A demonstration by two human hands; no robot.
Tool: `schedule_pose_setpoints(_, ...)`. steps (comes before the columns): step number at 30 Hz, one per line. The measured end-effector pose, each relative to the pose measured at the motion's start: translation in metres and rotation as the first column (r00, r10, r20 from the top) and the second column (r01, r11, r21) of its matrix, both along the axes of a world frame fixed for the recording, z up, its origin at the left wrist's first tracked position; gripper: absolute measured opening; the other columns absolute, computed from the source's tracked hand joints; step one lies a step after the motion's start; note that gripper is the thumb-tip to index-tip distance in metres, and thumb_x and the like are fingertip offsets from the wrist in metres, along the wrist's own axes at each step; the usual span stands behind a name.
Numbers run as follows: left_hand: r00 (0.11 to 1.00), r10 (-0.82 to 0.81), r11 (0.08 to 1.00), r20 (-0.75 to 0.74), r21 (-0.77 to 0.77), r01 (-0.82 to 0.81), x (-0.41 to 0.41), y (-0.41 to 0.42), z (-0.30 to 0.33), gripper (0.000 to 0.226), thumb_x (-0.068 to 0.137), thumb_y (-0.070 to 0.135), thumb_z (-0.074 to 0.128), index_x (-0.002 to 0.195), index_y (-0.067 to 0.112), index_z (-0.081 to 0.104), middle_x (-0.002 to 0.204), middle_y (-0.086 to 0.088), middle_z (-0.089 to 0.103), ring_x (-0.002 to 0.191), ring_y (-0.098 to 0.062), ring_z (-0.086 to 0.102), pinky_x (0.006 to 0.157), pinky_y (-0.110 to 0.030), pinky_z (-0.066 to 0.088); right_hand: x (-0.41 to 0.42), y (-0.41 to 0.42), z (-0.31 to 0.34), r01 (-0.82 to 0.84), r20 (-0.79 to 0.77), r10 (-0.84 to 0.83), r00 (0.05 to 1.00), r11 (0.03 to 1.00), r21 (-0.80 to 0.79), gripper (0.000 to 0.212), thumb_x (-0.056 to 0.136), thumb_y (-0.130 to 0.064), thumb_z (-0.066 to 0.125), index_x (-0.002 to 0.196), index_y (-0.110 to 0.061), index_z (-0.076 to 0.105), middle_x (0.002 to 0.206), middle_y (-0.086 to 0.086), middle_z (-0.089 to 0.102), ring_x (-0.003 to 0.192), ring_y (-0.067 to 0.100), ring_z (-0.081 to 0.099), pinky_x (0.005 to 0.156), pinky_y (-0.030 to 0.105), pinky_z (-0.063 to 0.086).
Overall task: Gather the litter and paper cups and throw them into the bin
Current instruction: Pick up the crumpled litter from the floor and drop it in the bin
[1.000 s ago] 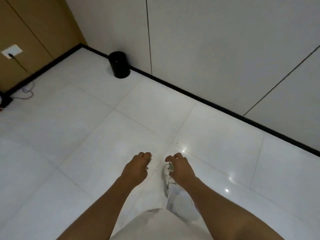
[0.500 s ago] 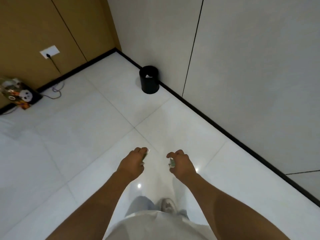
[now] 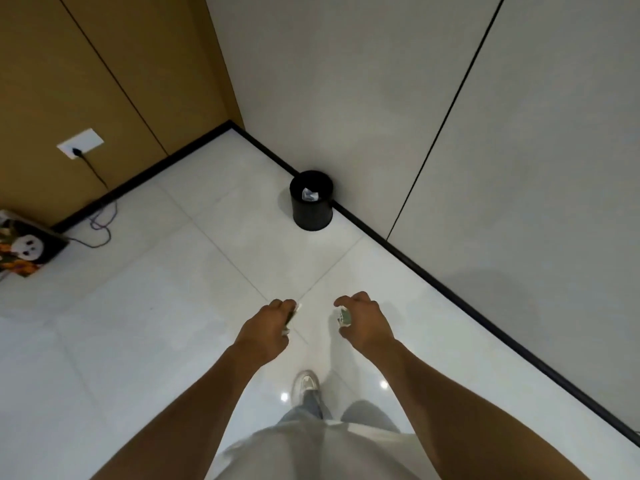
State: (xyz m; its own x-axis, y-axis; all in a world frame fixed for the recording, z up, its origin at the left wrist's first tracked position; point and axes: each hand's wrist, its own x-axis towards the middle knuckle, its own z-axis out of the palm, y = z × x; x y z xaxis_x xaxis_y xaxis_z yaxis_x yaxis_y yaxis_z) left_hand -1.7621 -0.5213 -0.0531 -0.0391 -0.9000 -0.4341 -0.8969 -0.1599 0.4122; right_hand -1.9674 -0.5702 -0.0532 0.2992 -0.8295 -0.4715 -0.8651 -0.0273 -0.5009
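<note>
A black round bin point(image 3: 311, 209) stands on the white tile floor against the grey wall, ahead of me and near the room's corner. Something pale and crumpled point(image 3: 309, 194) lies inside it. My left hand point(image 3: 268, 329) is held out in front, fingers curled round a small piece of pale litter point(image 3: 293, 313) that mostly hides in my fist. My right hand point(image 3: 363, 322) grips another small greenish-white scrap point(image 3: 344, 317). Both hands hang well short of the bin.
A black skirting runs along the grey wall point(image 3: 450, 285) on the right. A socket with a plugged cable point(image 3: 80, 148) sits on the brown wall at left, its cord trailing to a patterned bag point(image 3: 24, 249) on the floor. My shoe point(image 3: 304, 384) is below my hands.
I have walked closer to the bin, which now sits nearer and more central in view. Both hands keep their hold on the litter.
</note>
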Motion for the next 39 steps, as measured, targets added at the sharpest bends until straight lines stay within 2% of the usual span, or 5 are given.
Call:
schedule_pose_setpoints(9,1.000,0.000,1.000,-0.019,0.027,0.000,0.064,-0.183,-0.008,0.048,0.083,0.007,0.053,0.128,0.020,0.044,0.116,-0.002,0.051,0.103,-0.022,0.054,0.086,-0.037,0.050,0.067,-0.172,-0.016,0.033,-0.002,-0.033,0.999,0.998,0.045,0.051,0.085,-0.008,0.061,0.130,-0.029,0.053,0.126,0.003,0.046,0.111,0.024,0.052,0.092,0.032,0.052)
schedule_pose_setpoints(20,0.986,0.164,0.984,-0.005,0.075,-0.163,0.111,-0.432,-0.037,0.045,0.083,0.010,0.052,0.125,0.022,0.042,0.113,0.000,0.049,0.105,-0.022,0.052,0.084,-0.038,0.049,0.118,-0.447,-0.049,-0.036,-0.015,0.036,0.999,0.999,0.025,0.045,0.089,-0.009,0.057,0.131,-0.025,0.054,0.125,0.006,0.046,0.108,0.025,0.055,0.088,0.034,0.053)
schedule_pose_setpoints(26,0.972,0.230,0.969,0.050,0.083,-0.233,0.142,-0.507,-0.059,0.045,0.087,0.013,0.054,0.129,0.021,0.042,0.111,0.001,0.051,0.099,-0.019,0.053,0.076,-0.034,0.050,0.149,-0.531,-0.076,-0.072,-0.029,0.072,0.997,0.997,0.015,0.048,0.090,-0.012,0.062,0.134,-0.027,0.050,0.129,0.005,0.047,0.113,0.024,0.049,0.087,0.029,0.049)
schedule_pose_setpoints(35,0.973,0.216,0.965,0.081,0.134,-0.225,0.185,-0.577,-0.138,0.042,0.092,0.017,0.054,0.131,0.023,0.040,0.110,0.005,0.052,0.097,-0.012,0.054,0.077,-0.025,0.050,0.209,-0.629,-0.167,-0.005,-0.012,0.005,1.000,1.000,0.000,0.051,0.090,-0.023,0.065,0.138,-0.026,0.048,0.140,0.004,0.041,0.121,0.024,0.046,0.087,0.025,0.045)
schedule_pose_setpoints(39,0.979,0.187,0.967,0.080,0.161,-0.197,0.193,-0.595,-0.190,0.048,0.091,0.018,0.055,0.135,0.026,0.037,0.111,0.008,0.051,0.097,-0.008,0.053,0.077,-0.021,0.050,0.231,-0.671,-0.234,0.040,-0.077,-0.035,0.996,0.998,0.056,0.061,0.089,-0.027,0.066,0.144,-0.033,0.038,0.149,0.006,0.033,0.129,0.029,0.039,0.093,0.035,0.049)
